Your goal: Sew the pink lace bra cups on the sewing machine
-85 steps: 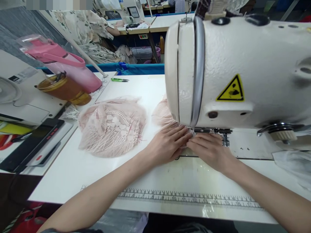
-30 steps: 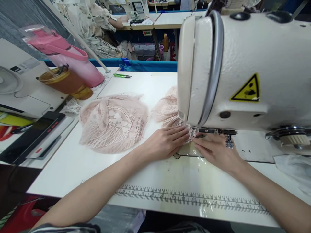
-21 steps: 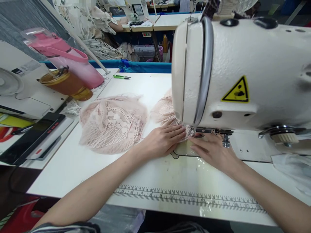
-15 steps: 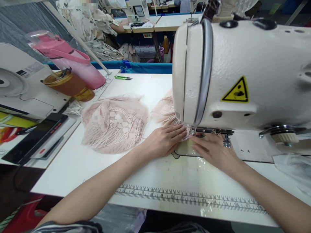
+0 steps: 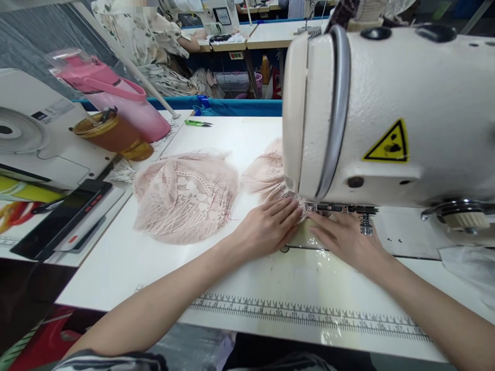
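Observation:
Pale pink lace fabric (image 5: 266, 172) runs under the head of a white sewing machine (image 5: 382, 113). My left hand (image 5: 267, 226) lies flat on the edge of this lace, fingers stretched toward the presser foot area. On the other side of the machine bed, my right hand (image 5: 350, 239) has its fingers extended close to the lace; some of them are hidden behind the machine's lower parts. The needle itself is out of sight behind the head. To the left, a second gathered piece of pink lace (image 5: 185, 198) rests on the white table (image 5: 154, 275).
A ruler strip (image 5: 309, 314) runs along the table's front. A green pen (image 5: 198, 123) lies at the back. Leftward are a pink bottle (image 5: 116, 98), a brown cup (image 5: 116, 135) and a black control panel (image 5: 62, 219). A co-worker's patterned sleeve (image 5: 166, 36) shows behind.
The view has shifted slightly, so the machine appears farther right. Both hands keep nearly the same place at the lace beside the presser foot area.

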Demonstrator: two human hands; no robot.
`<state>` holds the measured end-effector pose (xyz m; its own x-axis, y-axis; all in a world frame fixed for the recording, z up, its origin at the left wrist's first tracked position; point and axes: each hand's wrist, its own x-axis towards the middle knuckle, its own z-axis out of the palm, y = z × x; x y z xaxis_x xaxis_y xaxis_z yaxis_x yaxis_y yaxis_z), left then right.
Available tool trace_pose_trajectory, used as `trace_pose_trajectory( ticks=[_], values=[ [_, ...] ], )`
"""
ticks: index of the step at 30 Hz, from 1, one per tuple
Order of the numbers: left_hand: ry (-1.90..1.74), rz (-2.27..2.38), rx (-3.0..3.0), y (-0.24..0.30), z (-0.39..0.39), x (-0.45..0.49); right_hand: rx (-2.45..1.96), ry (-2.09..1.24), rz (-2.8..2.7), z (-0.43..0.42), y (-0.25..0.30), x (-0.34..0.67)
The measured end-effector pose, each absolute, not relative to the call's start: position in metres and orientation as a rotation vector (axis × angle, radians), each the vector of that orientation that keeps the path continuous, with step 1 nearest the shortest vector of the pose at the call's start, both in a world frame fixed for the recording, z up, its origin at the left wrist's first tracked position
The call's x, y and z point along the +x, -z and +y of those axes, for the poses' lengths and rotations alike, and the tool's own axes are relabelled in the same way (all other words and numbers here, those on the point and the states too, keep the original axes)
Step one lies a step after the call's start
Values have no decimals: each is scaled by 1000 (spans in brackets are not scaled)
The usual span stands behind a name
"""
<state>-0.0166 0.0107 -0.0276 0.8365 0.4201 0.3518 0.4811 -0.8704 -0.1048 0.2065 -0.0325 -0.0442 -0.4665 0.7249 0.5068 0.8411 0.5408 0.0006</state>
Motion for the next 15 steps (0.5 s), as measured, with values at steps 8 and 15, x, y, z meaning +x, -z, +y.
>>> trace_pose_trajectory(
  ticks=[8, 15],
  values=[
    [490, -726, -2784, 27, 7, -14, -1345, 382, -2338, -37, 54, 204],
    [481, -770, -2791, 27, 5, -11, -1330, 186, -2356, -35, 60, 204]
  ],
)
